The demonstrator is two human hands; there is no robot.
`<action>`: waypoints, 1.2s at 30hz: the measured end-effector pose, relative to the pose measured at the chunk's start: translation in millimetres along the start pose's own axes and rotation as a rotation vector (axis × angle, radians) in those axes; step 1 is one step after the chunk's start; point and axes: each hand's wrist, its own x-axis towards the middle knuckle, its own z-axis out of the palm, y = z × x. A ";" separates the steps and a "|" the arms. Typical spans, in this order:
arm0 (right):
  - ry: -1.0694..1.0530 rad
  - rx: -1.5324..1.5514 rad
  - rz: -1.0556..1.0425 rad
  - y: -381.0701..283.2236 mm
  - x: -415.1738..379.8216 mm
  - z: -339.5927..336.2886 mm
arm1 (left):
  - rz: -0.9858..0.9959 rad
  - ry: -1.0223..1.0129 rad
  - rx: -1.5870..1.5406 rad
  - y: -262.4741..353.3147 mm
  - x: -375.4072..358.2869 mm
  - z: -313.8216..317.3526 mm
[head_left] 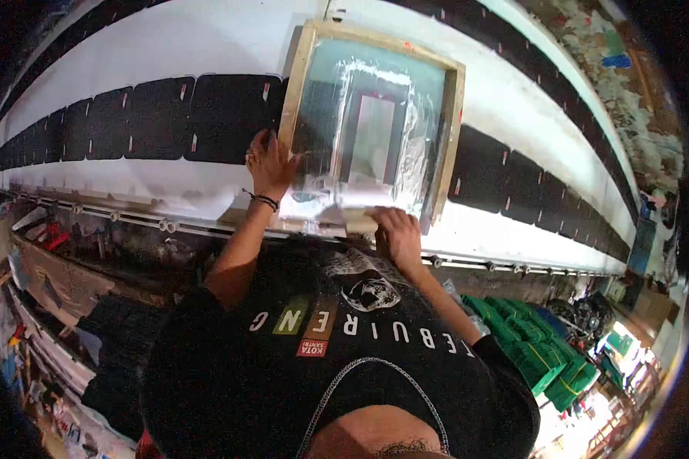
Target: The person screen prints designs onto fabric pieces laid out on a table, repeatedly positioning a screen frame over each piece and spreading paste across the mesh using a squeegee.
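Note:
A wooden-framed printing screen lies on a long white table over a row of black fabric pieces. Its mesh carries whitish smears around a narrow rectangular window. My left hand, with a dark band at the wrist, is at the frame's lower left rail, thumb over the wood and fingers along the outside. At the near end of the screen, my right hand has its fingers closed around a pale squeegee. The squeegee's lower edge and part of its grip are hidden.
Black fabric pieces with small red-and-white tags run left and right along the table. A metal rail with knobs follows the near edge. Green bundles are stacked at the right, and a cardboard box stands at the left.

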 end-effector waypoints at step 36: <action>0.619 1.347 0.718 355.5 -99.5 -10.7 | -0.025 -0.271 -0.222 190.7 -64.4 112.2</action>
